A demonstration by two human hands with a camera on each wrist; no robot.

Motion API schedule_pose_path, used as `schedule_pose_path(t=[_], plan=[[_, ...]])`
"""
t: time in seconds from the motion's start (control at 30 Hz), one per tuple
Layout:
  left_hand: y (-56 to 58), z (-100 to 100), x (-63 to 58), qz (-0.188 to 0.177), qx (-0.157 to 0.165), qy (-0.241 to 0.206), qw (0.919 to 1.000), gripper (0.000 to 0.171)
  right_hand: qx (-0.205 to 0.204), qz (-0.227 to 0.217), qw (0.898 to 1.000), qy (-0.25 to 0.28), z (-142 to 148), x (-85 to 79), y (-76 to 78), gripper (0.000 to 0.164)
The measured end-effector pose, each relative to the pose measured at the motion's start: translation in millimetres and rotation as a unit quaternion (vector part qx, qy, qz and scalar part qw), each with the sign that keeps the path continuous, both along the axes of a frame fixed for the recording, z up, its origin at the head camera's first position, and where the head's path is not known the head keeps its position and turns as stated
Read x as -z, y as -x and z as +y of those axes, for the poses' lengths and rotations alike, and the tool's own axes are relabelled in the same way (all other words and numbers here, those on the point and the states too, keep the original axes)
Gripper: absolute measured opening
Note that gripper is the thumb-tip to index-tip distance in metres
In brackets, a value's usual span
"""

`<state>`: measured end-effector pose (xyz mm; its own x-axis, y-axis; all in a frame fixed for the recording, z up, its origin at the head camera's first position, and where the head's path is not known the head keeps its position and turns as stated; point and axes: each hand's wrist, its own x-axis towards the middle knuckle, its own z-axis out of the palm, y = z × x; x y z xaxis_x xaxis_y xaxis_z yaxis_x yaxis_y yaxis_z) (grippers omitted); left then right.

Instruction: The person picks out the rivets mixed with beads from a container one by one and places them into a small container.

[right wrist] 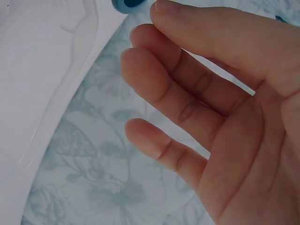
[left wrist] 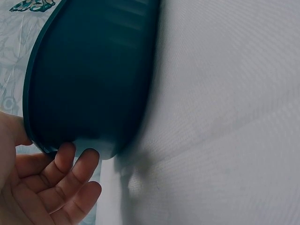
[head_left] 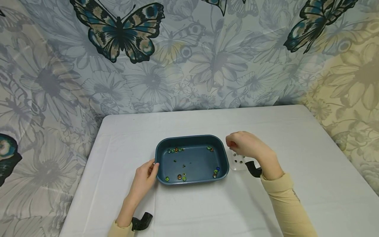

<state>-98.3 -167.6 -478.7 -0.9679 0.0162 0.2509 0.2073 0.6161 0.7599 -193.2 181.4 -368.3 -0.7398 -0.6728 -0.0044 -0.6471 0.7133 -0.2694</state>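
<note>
A dark blue rectangular tray (head_left: 192, 161) lies on the table with several glass marbles, mostly green, and a few tiny bits inside. Its left rim is pinched by my left hand (head_left: 145, 174), thumb over the edge and fingers against the outer wall, as the left wrist view shows of the tray (left wrist: 93, 70) and hand (left wrist: 51, 183). To the right, my right hand (head_left: 248, 144) hovers over a small clear container (head_left: 237, 166) holding several small dark pieces. In the right wrist view, that hand (right wrist: 201, 98) has bent fingers, thumb near them; whether something is between the tips is hidden.
A white cloth covers the table (head_left: 189, 210). Behind it hangs a fabric backdrop (head_left: 207, 65) printed with flowers and butterflies. Each wrist wears a black camera mount, one at the left (head_left: 142, 221) and one at the right (head_left: 253, 169).
</note>
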Motion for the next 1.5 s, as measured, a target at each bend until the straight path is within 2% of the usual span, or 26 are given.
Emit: schedule_pose_path(t=[0.43,0.77,1.1,1.5], plan=[[-0.1,0.5,0.0,-0.012,-0.005,-0.002,0.9999,0.024,-0.017,0.02,1.0,-0.006,-13.9,1.1,-1.1,0.018],[-0.2,0.0,0.0,-0.01,-0.002,-0.006,0.9999,0.021,-0.03,0.035,0.999,-0.004,-27.7,2.3,-1.5,0.019],[-0.8,0.0,-3.4,-0.016,-0.001,-0.012,0.9998,0.019,-0.042,0.037,0.998,0.008,-39.0,6.6,-0.7,0.029],[-0.4,0.0,-2.9,-0.02,-0.002,-0.01,0.9997,0.022,-0.061,0.041,0.997,-0.008,-52.1,10.8,0.3,0.018]])
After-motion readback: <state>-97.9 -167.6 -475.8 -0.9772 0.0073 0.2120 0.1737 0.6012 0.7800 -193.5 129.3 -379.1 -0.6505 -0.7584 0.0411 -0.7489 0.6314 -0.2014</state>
